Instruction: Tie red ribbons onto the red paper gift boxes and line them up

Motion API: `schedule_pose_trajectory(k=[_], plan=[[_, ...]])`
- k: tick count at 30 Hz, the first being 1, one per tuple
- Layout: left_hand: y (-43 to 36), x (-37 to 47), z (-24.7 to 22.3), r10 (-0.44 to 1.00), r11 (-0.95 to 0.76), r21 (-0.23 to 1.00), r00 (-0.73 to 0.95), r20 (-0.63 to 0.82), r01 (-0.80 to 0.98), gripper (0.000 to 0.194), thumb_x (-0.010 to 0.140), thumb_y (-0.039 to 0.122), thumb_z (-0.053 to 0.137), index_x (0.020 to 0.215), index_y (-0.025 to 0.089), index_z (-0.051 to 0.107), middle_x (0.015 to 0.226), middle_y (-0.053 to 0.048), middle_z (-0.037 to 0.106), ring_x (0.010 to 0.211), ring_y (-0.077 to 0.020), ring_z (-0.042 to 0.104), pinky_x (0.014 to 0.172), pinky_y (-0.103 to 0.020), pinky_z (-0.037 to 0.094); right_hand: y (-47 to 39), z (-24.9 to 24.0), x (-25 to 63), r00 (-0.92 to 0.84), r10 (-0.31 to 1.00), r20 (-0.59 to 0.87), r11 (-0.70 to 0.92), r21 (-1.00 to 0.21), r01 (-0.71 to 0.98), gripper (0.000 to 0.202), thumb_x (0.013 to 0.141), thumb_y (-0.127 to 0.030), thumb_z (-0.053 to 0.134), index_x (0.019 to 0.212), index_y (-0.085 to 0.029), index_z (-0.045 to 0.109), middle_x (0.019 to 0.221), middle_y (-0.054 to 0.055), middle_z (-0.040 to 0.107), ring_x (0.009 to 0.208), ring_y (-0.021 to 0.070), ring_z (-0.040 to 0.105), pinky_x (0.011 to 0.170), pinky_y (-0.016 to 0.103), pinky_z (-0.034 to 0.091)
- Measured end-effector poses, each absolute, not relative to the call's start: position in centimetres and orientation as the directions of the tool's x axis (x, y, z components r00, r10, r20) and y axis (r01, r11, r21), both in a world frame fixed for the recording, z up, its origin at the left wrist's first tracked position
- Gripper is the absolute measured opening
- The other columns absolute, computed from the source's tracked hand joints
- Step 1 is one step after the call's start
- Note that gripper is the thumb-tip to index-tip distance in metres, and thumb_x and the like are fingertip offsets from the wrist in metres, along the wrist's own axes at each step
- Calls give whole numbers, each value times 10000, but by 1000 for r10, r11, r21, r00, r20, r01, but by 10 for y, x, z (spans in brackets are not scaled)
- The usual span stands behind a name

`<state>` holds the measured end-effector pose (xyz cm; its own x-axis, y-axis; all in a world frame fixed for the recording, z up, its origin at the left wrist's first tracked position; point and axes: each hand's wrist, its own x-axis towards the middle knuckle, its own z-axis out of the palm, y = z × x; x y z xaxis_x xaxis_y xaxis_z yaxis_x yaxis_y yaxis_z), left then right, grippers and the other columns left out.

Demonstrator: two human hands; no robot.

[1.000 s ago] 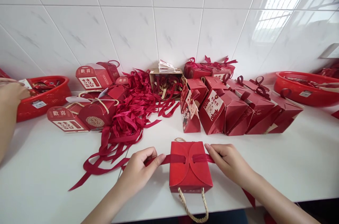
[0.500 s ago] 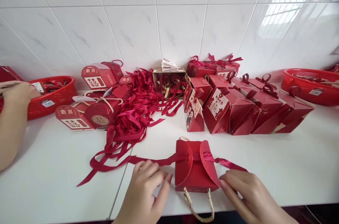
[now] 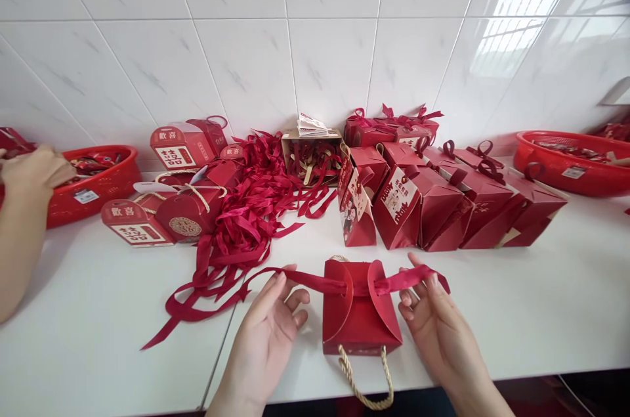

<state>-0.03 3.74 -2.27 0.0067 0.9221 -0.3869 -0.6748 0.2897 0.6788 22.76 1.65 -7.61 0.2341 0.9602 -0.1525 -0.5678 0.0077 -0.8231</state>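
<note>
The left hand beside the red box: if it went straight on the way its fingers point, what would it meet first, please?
The left hand points up and away, and the ribbon threaded through the red box crosses just beyond its fingertips, so it would likely meet that first; depth is unclear.

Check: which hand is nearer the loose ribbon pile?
Left. The left hand sits just right of the ribbon pile, under the ribbon threaded through the red box. The right hand is beyond the box, farther away.

Left hand (image 3: 268, 328) and right hand (image 3: 438, 325), ribbon (image 3: 388, 284) across fingers, flanking red gift box (image 3: 359, 312).
</note>
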Motion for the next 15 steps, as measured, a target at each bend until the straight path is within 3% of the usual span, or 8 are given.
schedule_pose_trajectory(k=[4, 9, 15], plan=[[38, -1, -22, 926, 207, 701, -96, -366, -682, 283, 689, 198, 790, 641, 185, 511, 598, 54, 525, 573, -121, 591, 449, -207, 413, 17, -74, 229, 386, 913, -136, 120, -813, -570, 191, 819, -432, 707, 948, -292, 690, 672, -28, 536, 605, 128, 516, 601, 271, 503], [38, -9, -18, 964, 85, 825, -163, -210, -559, 288, 711, 339, 775, 643, 189, 539, 582, 32, 577, 610, -172, 630, 507, -250, 466, 14, -62, 237, 497, 868, -8, 257, -849, -462, 154, 841, -417, 689, 877, -269, 712, 823, 13, 658, 611, 131, 553, 586, 295, 501], [41, -22, 5, 900, -362, 913, -325, 290, -188, 130, 817, 305, 674, 741, 204, 644, 705, 17, 646, 607, -144, 584, 540, -270, 472, 15, -36, 255, 582, 775, 246, 394, -908, -140, 168, 857, -355, 693, 985, -247, 706, 772, 15, 658, 648, 150, 575, 576, 288, 468]])
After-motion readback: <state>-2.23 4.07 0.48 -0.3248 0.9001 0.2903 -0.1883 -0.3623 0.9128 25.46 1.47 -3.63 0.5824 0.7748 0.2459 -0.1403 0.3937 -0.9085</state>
